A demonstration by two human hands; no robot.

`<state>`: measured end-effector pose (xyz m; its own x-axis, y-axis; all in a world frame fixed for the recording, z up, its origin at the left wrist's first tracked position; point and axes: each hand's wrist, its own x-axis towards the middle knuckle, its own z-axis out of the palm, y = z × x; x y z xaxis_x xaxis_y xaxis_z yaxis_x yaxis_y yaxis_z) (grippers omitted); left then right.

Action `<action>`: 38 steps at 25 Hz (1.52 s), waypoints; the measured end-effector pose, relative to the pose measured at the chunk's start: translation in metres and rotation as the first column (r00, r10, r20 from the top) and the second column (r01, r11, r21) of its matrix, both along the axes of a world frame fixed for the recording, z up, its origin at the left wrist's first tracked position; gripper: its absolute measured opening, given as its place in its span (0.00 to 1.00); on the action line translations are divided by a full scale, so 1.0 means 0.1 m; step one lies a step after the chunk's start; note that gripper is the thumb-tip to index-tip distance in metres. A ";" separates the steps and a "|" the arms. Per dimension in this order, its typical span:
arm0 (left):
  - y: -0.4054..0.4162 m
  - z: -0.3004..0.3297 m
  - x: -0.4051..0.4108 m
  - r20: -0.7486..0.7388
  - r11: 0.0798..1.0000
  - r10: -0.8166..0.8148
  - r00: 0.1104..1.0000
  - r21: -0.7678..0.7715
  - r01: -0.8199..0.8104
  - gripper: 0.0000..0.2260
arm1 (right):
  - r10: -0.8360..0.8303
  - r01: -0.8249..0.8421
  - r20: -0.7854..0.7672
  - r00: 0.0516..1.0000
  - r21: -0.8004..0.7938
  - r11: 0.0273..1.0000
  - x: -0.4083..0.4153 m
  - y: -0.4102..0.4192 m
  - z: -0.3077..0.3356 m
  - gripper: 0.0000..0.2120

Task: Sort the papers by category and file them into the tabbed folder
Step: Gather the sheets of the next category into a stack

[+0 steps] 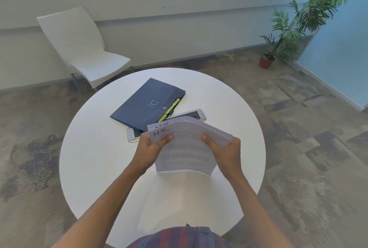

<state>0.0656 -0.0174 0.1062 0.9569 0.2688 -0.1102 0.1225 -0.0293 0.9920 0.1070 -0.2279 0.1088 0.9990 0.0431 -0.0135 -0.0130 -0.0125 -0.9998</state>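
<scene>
- We hold the papers (185, 148) in both hands above the near half of the round white table (95, 168).
- Our left hand (148, 149) grips the stack's left edge, thumb curled over the top sheet just below a handwritten "HR".
- Our right hand (225, 150) grips the right edge, thumb on the top sheet and fingers wrapped behind; the far right corner of the stack bends down over those fingers.
- The top sheet carries blocks of printed text, too blurred to read. A second sheet peeks out behind its upper edge with more handwriting that we cannot make out.
- The folder (147, 104) lies closed on the table beyond the papers, dark blue, with a small pale logo on its cover. Yellow tabs (171, 110) stick out along its right edge.
- A tablet (135, 134) lies flat under the folder's near corner; the papers hide part of it from us.
- Beyond the table a white chair (83, 48) stands by the wall on the left.
- A plant (298, 22) in a reddish pot stands on the floor at the far right.
- Our striped shirt (179, 237) shows at the bottom edge.
</scene>
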 end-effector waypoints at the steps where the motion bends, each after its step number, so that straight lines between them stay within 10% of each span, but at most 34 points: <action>1: 0.00 0.00 0.01 -0.002 1.000 -0.003 1.000 0.006 0.003 0.10 | 0.009 -0.009 -0.003 1.000 -0.010 1.000 0.01 -0.01 -0.01 0.04; 15: -0.01 -0.20 -0.05 -0.052 0.984 0.154 0.987 -0.085 -0.159 0.11 | 0.102 -0.110 -0.103 0.989 -0.083 0.990 -0.02 -0.11 -0.31 0.05; 21: 0.32 -0.13 0.06 -0.072 0.755 0.410 0.909 -0.532 -0.383 0.09 | 0.081 -0.085 -0.093 0.992 -0.041 0.996 -0.02 -0.25 -0.39 0.01; 27: 0.38 -0.24 0.10 -0.115 0.575 0.335 0.935 -0.761 -0.300 0.14 | 0.125 -0.077 -0.255 0.959 0.188 0.979 -0.06 -0.13 -0.41 0.08; 33: 0.37 -0.24 0.10 -0.093 0.641 0.259 0.961 -0.728 -0.243 0.17 | 0.083 -0.044 -0.259 0.962 0.152 0.987 -0.01 -0.03 -0.47 0.08; 38: 0.81 -0.10 0.16 -0.106 0.914 0.298 0.949 -0.254 -0.315 0.17 | 0.003 -0.001 -0.162 0.987 0.015 1.000 0.09 -0.22 -0.49 0.06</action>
